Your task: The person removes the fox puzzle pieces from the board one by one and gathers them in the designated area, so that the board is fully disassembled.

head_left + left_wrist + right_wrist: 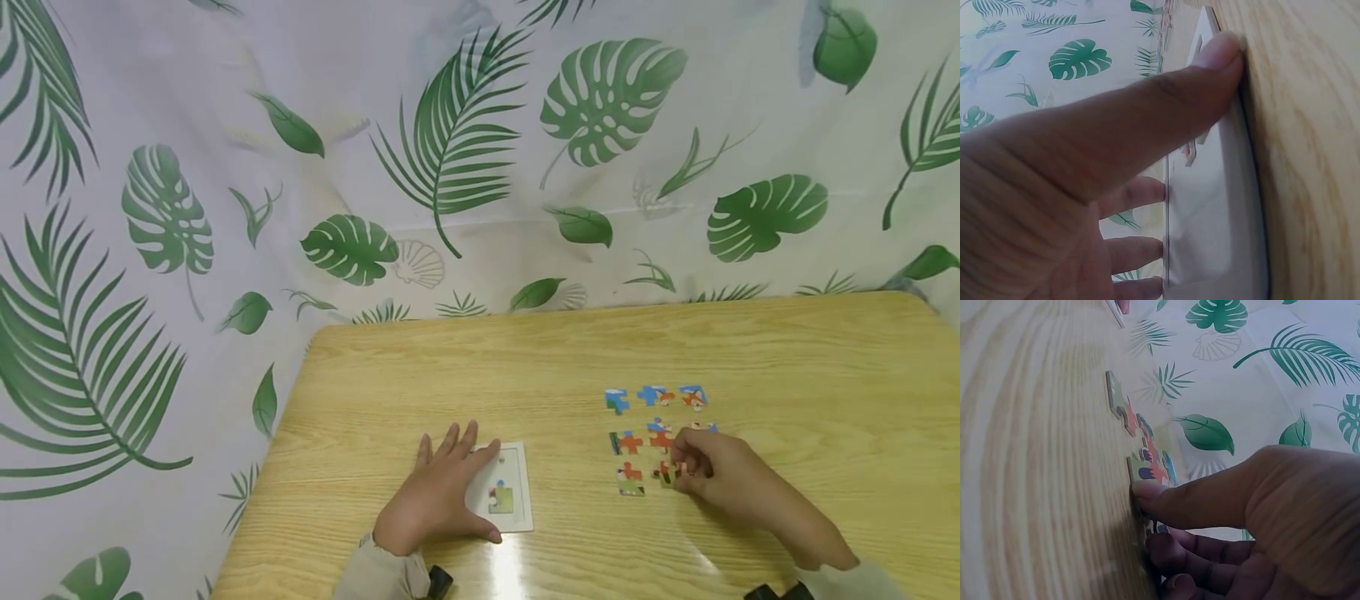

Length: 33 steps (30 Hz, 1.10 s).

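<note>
My left hand (442,492) spreads over a white puzzle tray (517,467), thumb along its near edge and fingertips at its far side. In the left wrist view the thumb presses on the rim of the tray (1210,250). One green puzzle piece (504,500) with a blue knob lies on the tray. To the right, my right hand (723,471) pinches a green and red puzzle piece (664,475) between thumb and curled fingers, low at the table. In the right wrist view, the thumb lies on the green and purple face of this piece (1142,467).
Several loose pieces lie in rows on the wooden table (420,375): a blue-green piece (617,401), fox-face pieces (693,396) and a red one (628,442). My right hand partly covers another piece (703,427). A leaf-print cloth (480,167) hangs behind the table.
</note>
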### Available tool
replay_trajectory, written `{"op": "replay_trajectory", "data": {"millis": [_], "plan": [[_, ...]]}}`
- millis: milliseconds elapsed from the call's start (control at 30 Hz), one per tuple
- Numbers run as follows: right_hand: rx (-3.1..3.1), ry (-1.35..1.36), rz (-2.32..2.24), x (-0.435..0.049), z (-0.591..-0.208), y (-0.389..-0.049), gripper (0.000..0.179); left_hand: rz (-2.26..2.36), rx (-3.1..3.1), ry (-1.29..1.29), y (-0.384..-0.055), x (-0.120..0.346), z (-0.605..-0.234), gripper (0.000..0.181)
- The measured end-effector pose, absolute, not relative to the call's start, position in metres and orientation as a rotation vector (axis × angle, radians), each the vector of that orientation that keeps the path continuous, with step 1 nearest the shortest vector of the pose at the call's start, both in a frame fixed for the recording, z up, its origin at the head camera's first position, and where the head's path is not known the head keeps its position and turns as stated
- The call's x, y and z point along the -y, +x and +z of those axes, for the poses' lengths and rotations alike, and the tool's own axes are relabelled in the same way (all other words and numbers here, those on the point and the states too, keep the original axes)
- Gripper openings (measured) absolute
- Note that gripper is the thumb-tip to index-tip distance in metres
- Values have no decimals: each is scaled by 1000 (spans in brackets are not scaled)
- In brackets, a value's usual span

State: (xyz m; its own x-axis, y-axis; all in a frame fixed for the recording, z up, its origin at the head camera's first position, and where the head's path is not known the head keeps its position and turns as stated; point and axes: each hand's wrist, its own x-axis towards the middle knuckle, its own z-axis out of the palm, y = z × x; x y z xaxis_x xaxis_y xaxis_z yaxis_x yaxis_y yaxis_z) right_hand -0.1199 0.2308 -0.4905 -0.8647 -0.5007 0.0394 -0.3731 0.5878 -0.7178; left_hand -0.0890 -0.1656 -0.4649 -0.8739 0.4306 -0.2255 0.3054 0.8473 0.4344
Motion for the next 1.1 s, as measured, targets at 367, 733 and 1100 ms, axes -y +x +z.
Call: {"op": "replay_trajectory", "data": {"millis": [367,733,1100], "plan": [[-2662,-714,-1065,-228,-486,-117,27,554,-2716,549,-88,166,-467,113],[-2781,-800,-1234,-214,-478,-119,19,551,-2717,547,-89,165,-465,115],[-2567,-1018,-1312,-147,-466,-121,12,527,-2793,591,-90,158,-473,117]]}}
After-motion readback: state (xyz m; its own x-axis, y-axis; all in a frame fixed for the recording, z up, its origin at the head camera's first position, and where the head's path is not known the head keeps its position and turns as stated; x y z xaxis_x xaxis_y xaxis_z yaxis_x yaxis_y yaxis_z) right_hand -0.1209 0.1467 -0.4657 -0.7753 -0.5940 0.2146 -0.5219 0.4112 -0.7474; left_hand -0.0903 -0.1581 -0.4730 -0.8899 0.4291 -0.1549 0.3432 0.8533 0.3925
